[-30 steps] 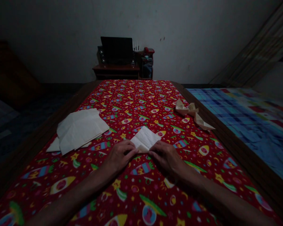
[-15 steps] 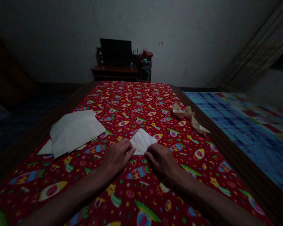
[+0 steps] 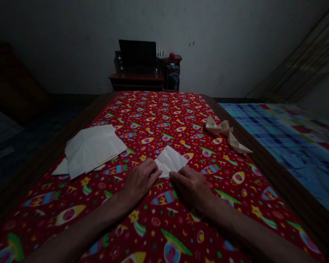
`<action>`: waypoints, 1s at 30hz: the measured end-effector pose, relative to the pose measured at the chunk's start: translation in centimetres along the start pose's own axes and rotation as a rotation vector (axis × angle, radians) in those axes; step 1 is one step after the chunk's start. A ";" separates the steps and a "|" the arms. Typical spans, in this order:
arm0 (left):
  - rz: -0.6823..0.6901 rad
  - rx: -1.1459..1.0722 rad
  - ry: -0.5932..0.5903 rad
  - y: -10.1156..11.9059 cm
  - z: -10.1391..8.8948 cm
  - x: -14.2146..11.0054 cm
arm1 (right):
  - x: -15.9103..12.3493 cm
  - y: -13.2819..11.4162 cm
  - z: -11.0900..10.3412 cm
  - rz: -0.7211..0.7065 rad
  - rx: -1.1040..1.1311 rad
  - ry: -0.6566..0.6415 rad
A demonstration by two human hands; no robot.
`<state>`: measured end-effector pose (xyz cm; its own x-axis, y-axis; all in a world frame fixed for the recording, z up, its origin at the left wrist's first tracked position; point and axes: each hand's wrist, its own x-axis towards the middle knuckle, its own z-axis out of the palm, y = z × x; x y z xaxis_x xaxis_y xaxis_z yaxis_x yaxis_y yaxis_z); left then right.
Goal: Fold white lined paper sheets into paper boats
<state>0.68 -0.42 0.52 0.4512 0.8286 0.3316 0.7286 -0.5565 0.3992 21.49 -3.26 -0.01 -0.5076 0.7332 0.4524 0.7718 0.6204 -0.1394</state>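
A small white sheet of paper, creased and folded along its near edge, lies on the red patterned cloth. My left hand pinches its near left corner, thumb along the edge. At the near right side my right hand presses on the fold with fingers closed. The fingertips hide both side corners of the paper. Off to the left is a stack of larger white paper sheets. Several folded paper shapes with pointed tips stand by the cloth's right edge.
Dark wooden borders run along both sides of the cloth. Beyond the right one lies a blue checked sheet. A low desk with a black monitor and a red telephone stands at the far wall.
The near flap of the paper now looks flatter, and my right fingers reach further in over the fold. Both hands stay on the paper. The view has shifted slightly.
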 end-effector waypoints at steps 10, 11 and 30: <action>0.010 -0.033 0.028 -0.4 0.2 0.2 | 0.0 -0.2 0.0 0.020 -0.072 -0.056; 0.011 -0.039 0.027 -0.4 0.2 0.2 | 0.0 -0.2 0.0 0.024 -0.072 -0.060; 0.343 0.331 -0.318 1.6 -1.7 -2.3 | -0.2 -0.9 -1.1 -0.058 -0.214 -0.215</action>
<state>-0.05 -3.31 1.81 0.7858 0.6102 0.1008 0.6127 -0.7903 0.0080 21.29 -4.22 0.98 -0.6050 0.7545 0.2544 0.7907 0.6070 0.0798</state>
